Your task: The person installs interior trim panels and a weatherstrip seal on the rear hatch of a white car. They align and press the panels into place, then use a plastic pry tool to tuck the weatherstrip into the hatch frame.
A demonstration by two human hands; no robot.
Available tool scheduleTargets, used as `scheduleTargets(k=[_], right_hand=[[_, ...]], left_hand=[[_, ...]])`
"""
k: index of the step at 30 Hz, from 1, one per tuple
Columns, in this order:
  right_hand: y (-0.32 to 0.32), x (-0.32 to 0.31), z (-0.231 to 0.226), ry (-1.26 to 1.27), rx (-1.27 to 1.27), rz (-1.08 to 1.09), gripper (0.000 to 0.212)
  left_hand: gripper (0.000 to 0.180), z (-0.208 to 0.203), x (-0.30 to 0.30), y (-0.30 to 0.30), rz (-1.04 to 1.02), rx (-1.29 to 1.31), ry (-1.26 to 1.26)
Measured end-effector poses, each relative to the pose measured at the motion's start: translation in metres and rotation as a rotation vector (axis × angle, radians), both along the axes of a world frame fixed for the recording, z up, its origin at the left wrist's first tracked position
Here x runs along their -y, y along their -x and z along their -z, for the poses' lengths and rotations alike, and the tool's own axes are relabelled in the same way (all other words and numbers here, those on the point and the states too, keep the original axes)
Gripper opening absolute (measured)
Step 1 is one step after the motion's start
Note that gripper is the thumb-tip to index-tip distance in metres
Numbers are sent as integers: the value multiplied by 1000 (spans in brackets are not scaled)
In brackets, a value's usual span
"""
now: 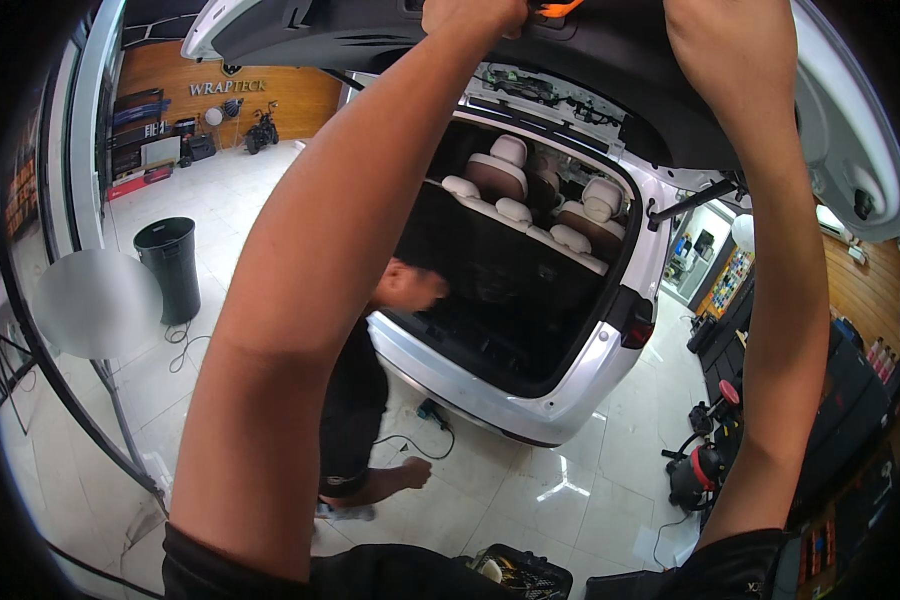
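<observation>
Both my arms reach up to the dark inner panel point(620, 90) of a white car's raised tailgate. My left hand point(475, 15) is closed at the panel, cut by the top edge. Just right of it shows a bright orange piece point(560, 9), its kind hard to tell; whether the hand grips it is hidden. My right hand point(730, 35) is raised against the panel's right part, its fingers out of the picture. Below is the open boot point(490, 310) of the car, with pale headrests point(508, 150) beyond it.
Another person point(355, 400) bends beside the rear bumper point(470, 390), partly behind my left arm. A corded power tool point(430, 410) lies on the tiled floor. A black bin point(170, 270) stands left, a red-black vacuum cleaner point(695, 475) right. An open tool case point(520, 575) is below me.
</observation>
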State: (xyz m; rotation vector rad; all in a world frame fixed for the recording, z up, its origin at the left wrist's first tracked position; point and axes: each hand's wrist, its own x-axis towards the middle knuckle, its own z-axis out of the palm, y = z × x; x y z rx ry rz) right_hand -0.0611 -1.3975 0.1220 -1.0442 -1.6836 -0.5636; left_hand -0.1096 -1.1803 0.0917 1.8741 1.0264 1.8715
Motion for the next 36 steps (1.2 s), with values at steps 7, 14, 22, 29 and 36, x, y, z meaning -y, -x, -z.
scheduleTargets(k=[7,14,22,29,36], right_hand=[[0,-28,42,-464,474,-130,22],[2,-29,42,-502,493,-149,23],[1,-30,50,-482,479,-115,24],[0,-29,48,-533,514,-93,24],[12,-22,38,-517,528,-158,23]], left_hand=[[29,-6,-7,32,-108,-73,40],[28,7,3,17,-206,61,-139],[29,5,5,22,-168,89,-84],[33,5,5,19,-208,106,-96],[43,8,16,24,-187,101,-95]])
